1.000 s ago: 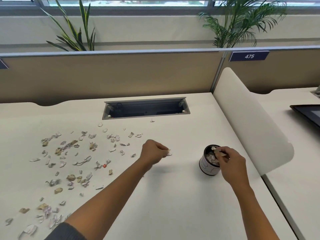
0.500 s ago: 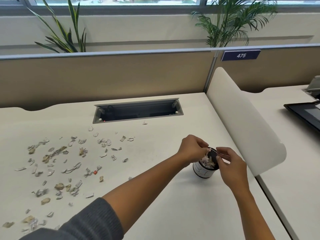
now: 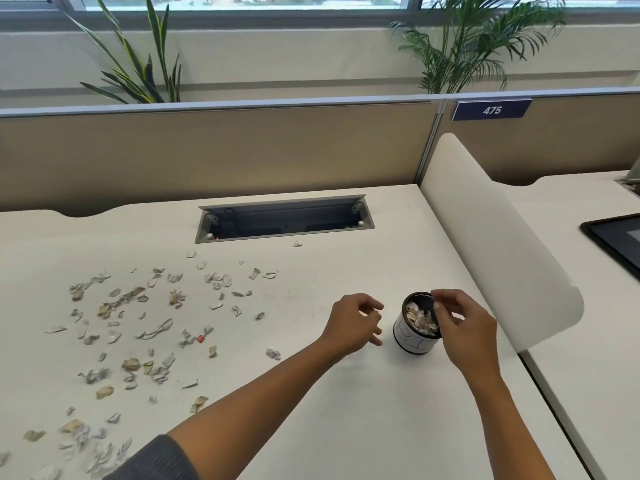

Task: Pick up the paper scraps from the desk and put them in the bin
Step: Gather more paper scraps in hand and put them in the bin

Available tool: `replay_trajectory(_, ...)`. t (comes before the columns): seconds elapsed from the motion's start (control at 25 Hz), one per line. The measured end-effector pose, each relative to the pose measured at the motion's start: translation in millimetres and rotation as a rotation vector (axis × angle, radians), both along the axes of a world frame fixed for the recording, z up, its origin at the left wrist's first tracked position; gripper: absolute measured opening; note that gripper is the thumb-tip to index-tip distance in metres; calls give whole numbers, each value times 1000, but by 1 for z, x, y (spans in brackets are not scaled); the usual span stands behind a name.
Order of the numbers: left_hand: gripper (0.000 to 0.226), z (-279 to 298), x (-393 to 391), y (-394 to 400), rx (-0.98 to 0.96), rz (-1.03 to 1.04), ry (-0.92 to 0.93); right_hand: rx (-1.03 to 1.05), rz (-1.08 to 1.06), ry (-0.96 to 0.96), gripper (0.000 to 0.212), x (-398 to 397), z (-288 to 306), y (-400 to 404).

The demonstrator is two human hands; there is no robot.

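Observation:
Several torn paper scraps (image 3: 154, 331) lie scattered over the left half of the white desk (image 3: 346, 410); one crumpled scrap (image 3: 273, 353) sits closest to my hands. The small round bin (image 3: 412, 341), white-walled with a dark rim, stands right of centre and is filled with scraps near its top. My left hand (image 3: 356, 323) hovers just left of the bin, fingers loosely curled and holding nothing. My right hand (image 3: 464, 327) is at the bin's right side, thumb and fingers pinching its rim.
A grey cable tray opening (image 3: 284, 220) is sunk into the desk at the back. A white curved divider (image 3: 502, 258) rises right of the bin, with a dark screen (image 3: 616, 237) on the neighbouring desk. A beige partition (image 3: 207, 150) closes the back.
My left hand carried a scrap from the desk to the bin, let it go there, and has drawn back slightly left. My right hand stayed at the bin's rim.

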State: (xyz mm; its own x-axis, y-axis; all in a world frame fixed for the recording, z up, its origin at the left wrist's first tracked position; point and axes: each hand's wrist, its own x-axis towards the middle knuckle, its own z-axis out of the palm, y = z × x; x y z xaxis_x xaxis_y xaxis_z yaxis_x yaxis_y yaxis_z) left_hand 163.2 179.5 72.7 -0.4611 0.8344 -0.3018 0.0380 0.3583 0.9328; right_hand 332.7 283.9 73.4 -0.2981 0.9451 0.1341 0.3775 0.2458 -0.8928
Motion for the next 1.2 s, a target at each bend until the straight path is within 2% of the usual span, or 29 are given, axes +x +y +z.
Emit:
replay_trajectory(0.16, 22, -39, -45, -54, -137, -7, 470, 27, 45, 48, 23, -13, 6, -7)
replay_trajectory(0.28, 36, -61, -83, -84, -220, 15, 687, 34, 84, 54, 23, -22, 9, -14)
replay_trajectory(0.4, 43, -71, -111, -99, -366, 29, 748, 12, 128, 52, 24, -29, 7, -23)
replay_trajectory(0.52, 40, -77, -116, -109, -411, 12, 740, 19, 170, 49, 23, -37, 5, -33)
replay_trajectory(0.68, 49, -78, -102, -117, -387, -114, 729, -20, 217, 39, 23, -46, -1, -45)
replay_trajectory(0.8, 56, -74, -99, -120, -464, -228, 751, -25, 248, 10, 22, -56, -5, -53)
replay_trajectory(0.96, 33, -70, -95, -128, -440, -363, 931, -19, 286, -16, 24, -74, -11, -64)
replay_trajectory(1.08, 31, -71, -90, -138, -397, -360, 1002, -19, 312, -33, 24, -89, -15, -73)
replay_trajectory(1.2, 24, -67, -87, -145, -433, -397, 1047, -19, 338, -55, 23, -100, -19, -81)
